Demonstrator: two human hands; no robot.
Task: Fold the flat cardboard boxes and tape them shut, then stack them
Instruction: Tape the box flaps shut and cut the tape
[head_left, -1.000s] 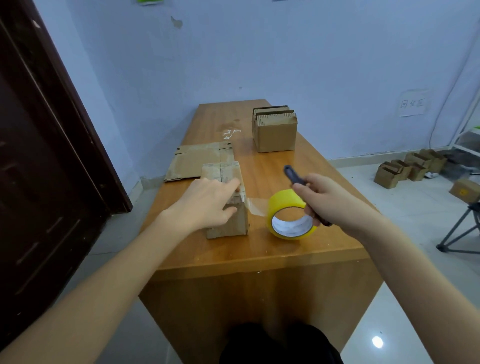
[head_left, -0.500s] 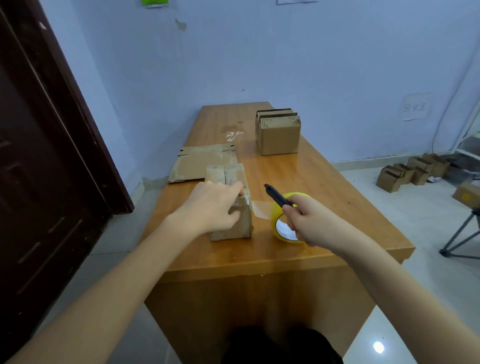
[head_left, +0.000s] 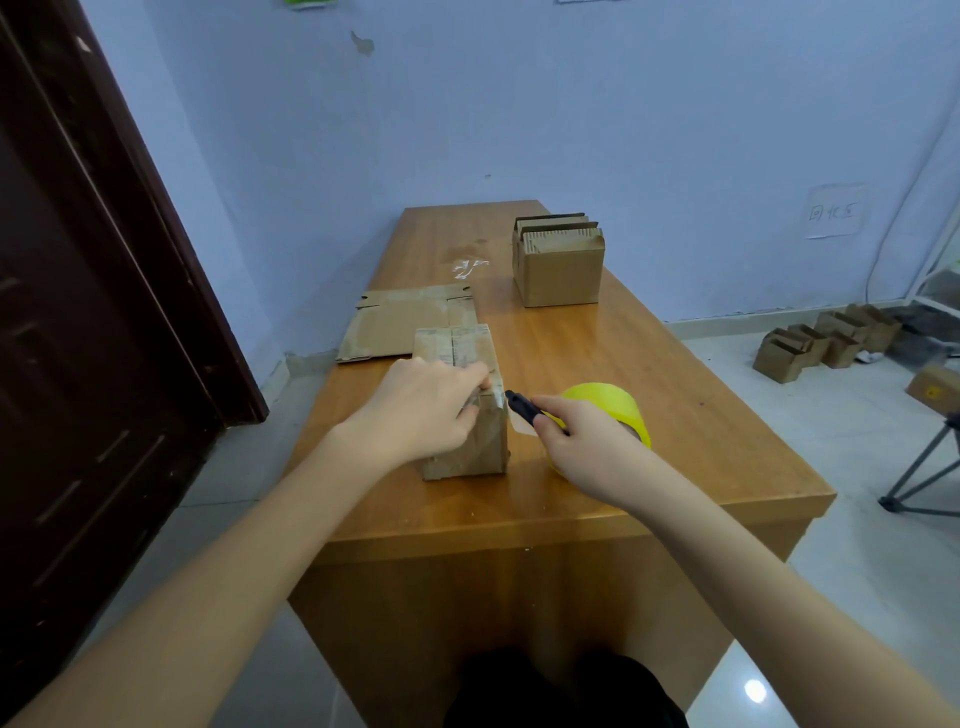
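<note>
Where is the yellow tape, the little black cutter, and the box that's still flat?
yellow tape roll (head_left: 610, 402), head view, on its curved yellow outer band.
black cutter (head_left: 522, 406), head view, on the dark tip sticking out past the right hand.
flat cardboard box (head_left: 405, 322), head view, on its bare middle panel.

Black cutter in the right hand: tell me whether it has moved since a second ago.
Yes. The black cutter in the right hand has swung left, from above the yellow tape roll to beside the box.
</note>
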